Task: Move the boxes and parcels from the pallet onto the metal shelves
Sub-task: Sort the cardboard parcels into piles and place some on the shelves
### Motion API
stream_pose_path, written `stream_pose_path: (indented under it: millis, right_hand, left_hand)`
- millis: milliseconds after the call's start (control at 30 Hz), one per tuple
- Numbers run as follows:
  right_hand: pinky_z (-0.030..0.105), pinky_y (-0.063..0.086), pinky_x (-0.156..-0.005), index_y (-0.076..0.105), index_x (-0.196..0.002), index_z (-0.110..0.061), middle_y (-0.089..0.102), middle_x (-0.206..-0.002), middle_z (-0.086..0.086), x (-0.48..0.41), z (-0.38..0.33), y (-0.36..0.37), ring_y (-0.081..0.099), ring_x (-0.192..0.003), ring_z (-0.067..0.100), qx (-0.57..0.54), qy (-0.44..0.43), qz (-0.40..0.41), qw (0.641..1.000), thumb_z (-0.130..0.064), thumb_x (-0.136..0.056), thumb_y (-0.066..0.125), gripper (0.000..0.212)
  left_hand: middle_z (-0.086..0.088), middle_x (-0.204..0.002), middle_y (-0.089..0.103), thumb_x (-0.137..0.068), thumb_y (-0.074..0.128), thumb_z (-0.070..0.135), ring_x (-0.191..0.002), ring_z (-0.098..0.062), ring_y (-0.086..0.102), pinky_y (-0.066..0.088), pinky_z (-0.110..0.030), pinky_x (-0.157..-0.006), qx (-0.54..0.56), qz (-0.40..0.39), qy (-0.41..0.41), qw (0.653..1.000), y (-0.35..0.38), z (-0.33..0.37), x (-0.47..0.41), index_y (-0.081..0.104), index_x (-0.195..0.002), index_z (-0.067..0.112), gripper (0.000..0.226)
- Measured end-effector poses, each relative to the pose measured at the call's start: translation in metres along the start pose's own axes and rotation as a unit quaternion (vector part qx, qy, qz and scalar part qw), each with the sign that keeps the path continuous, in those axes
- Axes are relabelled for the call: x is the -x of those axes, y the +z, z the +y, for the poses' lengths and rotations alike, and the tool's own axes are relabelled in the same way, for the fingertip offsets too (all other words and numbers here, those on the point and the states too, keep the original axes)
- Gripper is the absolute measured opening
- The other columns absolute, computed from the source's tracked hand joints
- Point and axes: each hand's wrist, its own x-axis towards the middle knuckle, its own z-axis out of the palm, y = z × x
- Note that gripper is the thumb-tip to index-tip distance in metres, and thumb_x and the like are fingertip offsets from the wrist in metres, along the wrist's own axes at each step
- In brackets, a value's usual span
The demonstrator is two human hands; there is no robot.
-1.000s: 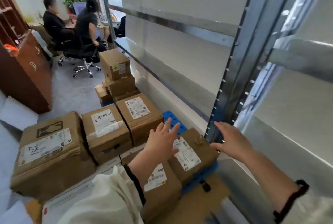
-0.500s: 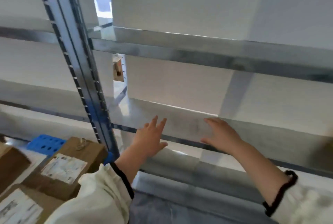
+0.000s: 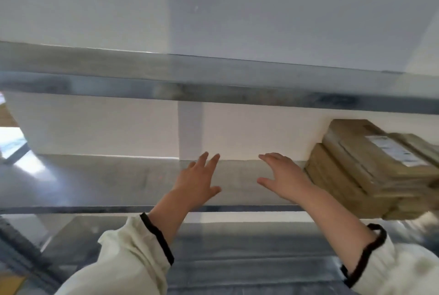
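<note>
Boxes point(image 3: 370, 171) of flat brown cardboard lie stacked on the metal shelf point(image 3: 107, 183), just to the right of your right hand point(image 3: 282, 177); the uppermost carries a white label point(image 3: 396, 151) whose print is too blurred to read, and the stack's right edge is smeared, so the count of boxes cannot be told. Your right hand is open and holds nothing: its fingers are straight and lightly spread, palm down, thumb pointing toward your left hand point(image 3: 199, 180). The near left corner of the stack sits just beside the back of that right hand; whether the two touch cannot be told. Your left hand, likewise empty, has its fingers extended and fanned, palm down, near the right but apart from it. Both hands reach over the shelf's front lip and lie above its grey surface; contact with the metal cannot be confirmed. Beyond the fingertips stands a white wall point(image 3: 95, 126). Above both hands runs the upper shelf beam point(image 3: 213, 85), of dull grey metal. Below your wrists a lower shelf point(image 3: 237, 249) shows, and to the lower left of your left hand a grey upright point(image 3: 21, 249) slants past. Cream sleeves point(image 3: 128, 264) with dark cuffs end partway up both forearms.
</note>
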Motion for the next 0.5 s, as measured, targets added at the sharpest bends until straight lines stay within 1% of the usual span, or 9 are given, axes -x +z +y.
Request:
stream_pose_path:
  millis: [167,333,400,500]
  right_hand:
    - [0.030,0.032,-0.105,0.029,-0.144,-0.025,0.030,-0.150,-0.002,0.012,0.055,-0.007,0.032,-0.133,0.019,-0.012,0.020,0.006,1.000,-0.046,-0.088,0.055,0.066]
    - [0.024,0.031,-0.102,0.034,-0.142,-0.023,0.034,-0.148,-0.003,0.030,0.092,-0.015,0.035,-0.132,0.015,-0.039,0.046,0.045,0.997,-0.043,-0.088,0.057,0.062]
    - [0.027,0.034,-0.103,0.037,-0.140,-0.022,0.037,-0.146,-0.003,0.040,0.107,-0.022,0.040,-0.129,0.016,-0.046,0.064,0.051,0.996,-0.040,-0.087,0.058,0.060]
    - [0.031,0.037,-0.102,0.038,-0.139,-0.024,0.041,-0.143,-0.003,0.057,0.132,-0.034,0.042,-0.126,0.017,-0.029,0.100,0.077,0.992,-0.040,-0.086,0.060,0.059]
  left_hand:
    - [-0.002,-0.159,0.004,-0.089,0.053,0.053,-0.136,-0.031,0.031,0.036,-0.043,-0.104,-0.016,-0.013,0.035,0.999,0.001,0.044,-0.033,0.000,-0.150,0.030,0.084]
    - [-0.005,-0.159,0.007,-0.089,0.054,0.052,-0.135,-0.032,0.032,0.036,-0.044,-0.103,-0.014,-0.019,0.086,0.996,0.005,0.088,-0.070,0.003,-0.150,0.029,0.083]
    - [-0.004,-0.159,0.008,-0.089,0.054,0.052,-0.135,-0.031,0.032,0.036,-0.043,-0.103,-0.005,-0.026,0.114,0.993,0.009,0.111,-0.083,0.003,-0.150,0.029,0.083]
    - [-0.004,-0.159,0.009,-0.088,0.054,0.052,-0.135,-0.031,0.032,0.036,-0.042,-0.103,0.012,-0.039,0.166,0.985,0.018,0.150,-0.097,0.003,-0.150,0.029,0.083]
